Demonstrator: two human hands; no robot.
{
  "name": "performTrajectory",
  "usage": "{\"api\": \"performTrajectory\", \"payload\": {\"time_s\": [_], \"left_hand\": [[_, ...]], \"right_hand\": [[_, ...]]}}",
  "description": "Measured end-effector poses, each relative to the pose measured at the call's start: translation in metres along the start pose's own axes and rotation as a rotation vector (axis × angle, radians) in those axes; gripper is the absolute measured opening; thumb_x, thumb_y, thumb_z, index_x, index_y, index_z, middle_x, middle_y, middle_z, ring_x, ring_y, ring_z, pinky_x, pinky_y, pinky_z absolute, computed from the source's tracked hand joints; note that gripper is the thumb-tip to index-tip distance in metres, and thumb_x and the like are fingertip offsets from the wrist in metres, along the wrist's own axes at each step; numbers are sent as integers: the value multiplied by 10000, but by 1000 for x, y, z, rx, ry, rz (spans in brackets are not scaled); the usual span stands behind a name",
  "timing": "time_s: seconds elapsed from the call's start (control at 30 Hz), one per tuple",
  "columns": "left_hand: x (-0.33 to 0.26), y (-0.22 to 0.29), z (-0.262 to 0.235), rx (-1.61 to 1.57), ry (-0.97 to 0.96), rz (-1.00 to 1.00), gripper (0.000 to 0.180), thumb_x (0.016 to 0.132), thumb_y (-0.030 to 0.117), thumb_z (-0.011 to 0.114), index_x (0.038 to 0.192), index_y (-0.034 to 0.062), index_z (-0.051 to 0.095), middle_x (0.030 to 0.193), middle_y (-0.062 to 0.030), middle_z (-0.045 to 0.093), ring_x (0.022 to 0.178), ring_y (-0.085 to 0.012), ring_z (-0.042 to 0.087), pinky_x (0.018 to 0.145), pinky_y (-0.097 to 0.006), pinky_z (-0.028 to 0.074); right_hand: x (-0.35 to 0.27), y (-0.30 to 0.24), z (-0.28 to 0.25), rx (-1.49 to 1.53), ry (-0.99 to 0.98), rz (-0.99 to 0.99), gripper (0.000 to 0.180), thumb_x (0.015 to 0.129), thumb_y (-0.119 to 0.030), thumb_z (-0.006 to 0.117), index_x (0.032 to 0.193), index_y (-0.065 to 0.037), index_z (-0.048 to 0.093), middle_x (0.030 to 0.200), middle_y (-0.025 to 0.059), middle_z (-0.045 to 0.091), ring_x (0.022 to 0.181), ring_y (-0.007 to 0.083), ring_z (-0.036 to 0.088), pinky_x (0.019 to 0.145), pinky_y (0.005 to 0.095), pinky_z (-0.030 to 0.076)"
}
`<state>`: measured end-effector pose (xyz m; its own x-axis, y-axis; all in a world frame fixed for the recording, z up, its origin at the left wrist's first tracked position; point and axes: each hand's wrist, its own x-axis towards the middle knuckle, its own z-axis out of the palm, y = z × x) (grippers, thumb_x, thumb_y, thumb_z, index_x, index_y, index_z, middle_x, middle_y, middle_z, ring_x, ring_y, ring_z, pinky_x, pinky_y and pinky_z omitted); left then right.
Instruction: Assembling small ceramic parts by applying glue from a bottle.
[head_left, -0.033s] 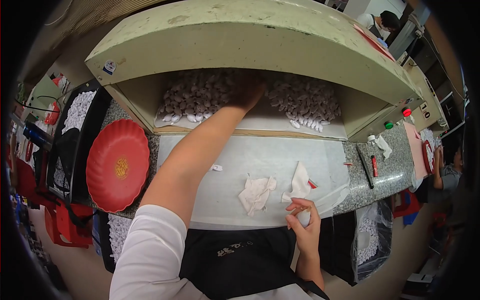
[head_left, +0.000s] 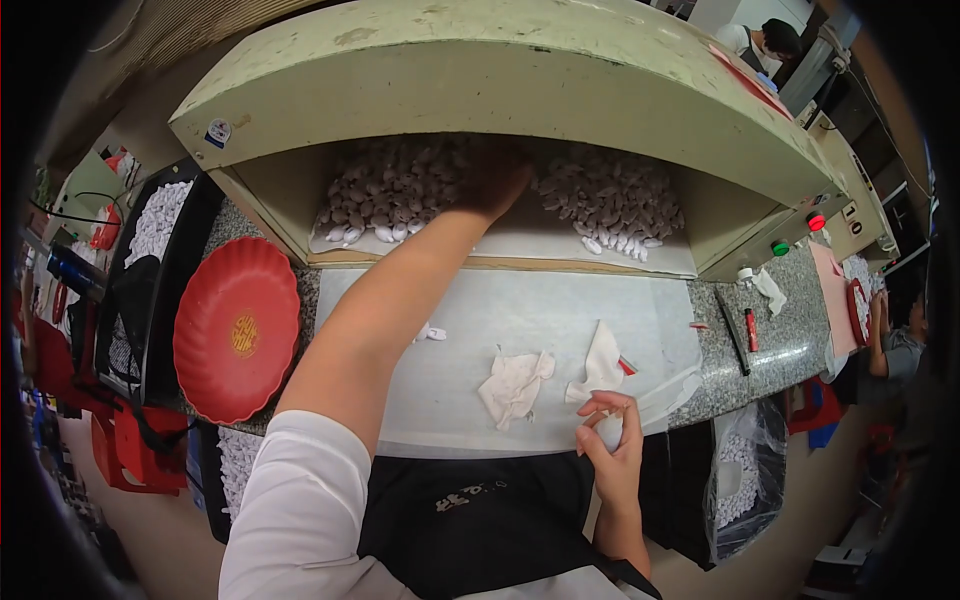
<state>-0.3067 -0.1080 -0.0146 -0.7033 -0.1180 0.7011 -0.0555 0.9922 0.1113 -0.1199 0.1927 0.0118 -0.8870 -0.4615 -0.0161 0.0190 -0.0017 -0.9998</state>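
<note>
My left hand (head_left: pixel 497 180) reaches deep into the open-fronted pale green cabinet (head_left: pixel 480 85). It sits in shadow at the right side of a heap of small white pieces (head_left: pixel 385 190), and its fingers cannot be made out. A second heap of white pieces (head_left: pixel 612 205) lies to its right. My right hand (head_left: pixel 614 440), near the front edge of the work surface, is curled around a small whitish rounded piece (head_left: pixel 608 432). Just beyond that hand is a white cloth (head_left: pixel 602 362), with a crumpled cloth (head_left: pixel 515 388) to the left. Several white pieces (head_left: pixel 433 333) lie beside my left forearm.
White sheeting (head_left: pixel 450 400) covers the counter before the cabinet. A red scalloped tray (head_left: pixel 235 330) stands left, beside a black bin of white pieces (head_left: pixel 160 225). Right are a black stick (head_left: pixel 732 335), a red marker (head_left: pixel 750 330) and a lined bin (head_left: pixel 738 480). Other people work farther off.
</note>
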Motion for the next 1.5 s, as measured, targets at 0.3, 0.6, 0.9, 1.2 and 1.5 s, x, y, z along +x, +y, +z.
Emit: {"api": "performTrajectory", "payload": {"time_s": [0.3, 0.6, 0.9, 1.2, 1.5], "left_hand": [[-20, -3, -39, -39, -157, 43, 119, 698, 51, 516, 811, 37, 548, 775, -115, 575, 760, -265, 558, 660, -366, 443], [-142, 64, -198, -1801, -482, -960, 266, 812, 76, 482, 1072, 20, 501, 948, -105, 557, 675, -117, 535, 642, -218, 443], [-212, 94, -215, -2194, -376, -1188, 321, 770, 33, 536, 1080, -9, 464, 982, -162, 540, 731, -168, 592, 660, -244, 498], [-218, 95, -217, -2296, -421, -1144, 285, 770, 102, 561, 1024, -11, 501, 929, -151, 557, 693, -154, 579, 644, -246, 484], [-217, 97, -218, -2295, -427, -1152, 279, 775, 105, 554, 1024, -11, 500, 919, -150, 556, 700, -156, 572, 661, -247, 473]], "right_hand": [[1, -4, 12, 228, -100, -114, 390, 675, 24, 481, 1031, -15, 326, 953, 117, 400, 621, 115, 442, 516, 214, 388], [-8, -21, 25, 213, -21, -100, 355, 715, -93, 546, 1015, 43, 412, 911, 120, 410, 672, 189, 522, 489, 273, 467], [-3, -30, 41, 457, 114, -358, 420, 655, -191, 693, 892, -39, 382, 812, 52, 363, 619, 97, 356, 520, 208, 363], [-16, -31, 49, 92, -21, -658, 462, 530, -137, 786, 842, -53, 456, 799, 73, 478, 618, 132, 499, 553, 223, 435], [-16, -30, 46, 29, -125, -689, 466, 502, -79, 793, 844, -49, 479, 826, 78, 488, 628, 133, 511, 570, 218, 456]]}}
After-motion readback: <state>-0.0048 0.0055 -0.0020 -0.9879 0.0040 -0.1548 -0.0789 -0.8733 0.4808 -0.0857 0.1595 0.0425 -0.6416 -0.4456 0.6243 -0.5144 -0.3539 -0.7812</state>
